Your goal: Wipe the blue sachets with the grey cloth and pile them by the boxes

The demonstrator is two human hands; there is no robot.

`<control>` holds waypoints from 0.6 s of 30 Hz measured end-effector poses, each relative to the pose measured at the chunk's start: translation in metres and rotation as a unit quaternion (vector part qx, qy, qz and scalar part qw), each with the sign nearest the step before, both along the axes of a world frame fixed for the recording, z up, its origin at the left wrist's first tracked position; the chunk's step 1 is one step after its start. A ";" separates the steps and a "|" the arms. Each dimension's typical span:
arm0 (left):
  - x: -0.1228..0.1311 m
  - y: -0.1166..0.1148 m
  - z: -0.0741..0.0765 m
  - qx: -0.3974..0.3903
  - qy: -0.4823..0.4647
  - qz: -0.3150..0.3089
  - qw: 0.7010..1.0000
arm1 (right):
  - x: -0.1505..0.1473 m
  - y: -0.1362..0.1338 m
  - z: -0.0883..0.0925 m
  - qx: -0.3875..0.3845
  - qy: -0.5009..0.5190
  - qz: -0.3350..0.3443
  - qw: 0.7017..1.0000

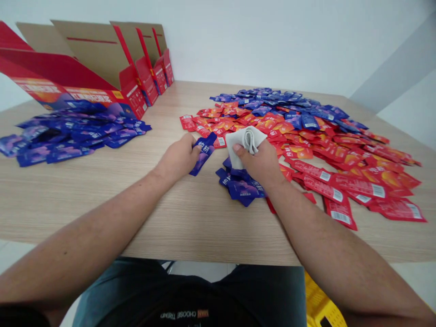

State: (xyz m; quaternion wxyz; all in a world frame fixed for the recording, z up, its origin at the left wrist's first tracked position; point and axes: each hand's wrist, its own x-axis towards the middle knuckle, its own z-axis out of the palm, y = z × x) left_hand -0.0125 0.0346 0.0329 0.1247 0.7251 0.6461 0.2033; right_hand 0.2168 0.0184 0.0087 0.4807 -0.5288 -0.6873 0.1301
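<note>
Between its thumb and fingers, my left hand [182, 155] grips a blue packet [204, 154] printed with white characters, held tilted over the table. My right hand [260, 161] is closed on a folded light grey cloth [240, 141]. Just below the cloth lies a small pile of blue packets [243, 188], partly covered by the cloth and my right hand. Red and orange packets [238, 120] spread out behind and to the right of both hands.
Open red cardboard boxes [138, 93] stand in a row at the back left. In front of them is a heap of blue packets [71, 131]. More blue packets [272, 100] lie at the back right. A yellow plastic object [320, 302] is below the wooden table's [190, 227] front edge.
</note>
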 end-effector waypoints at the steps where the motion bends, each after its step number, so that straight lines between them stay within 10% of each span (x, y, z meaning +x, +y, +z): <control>1: -0.001 -0.002 -0.003 -0.011 -0.068 0.008 0.998 | -0.001 -0.001 0.000 -0.001 -0.001 0.008 1.000; 9: 0.009 -0.018 -0.031 -0.097 -0.407 -0.041 0.907 | -0.017 -0.019 0.007 0.000 -0.105 0.060 0.993; 18: 0.007 -0.029 -0.028 -0.172 -0.434 -0.078 0.881 | -0.026 -0.030 0.010 -0.013 -0.129 0.076 0.989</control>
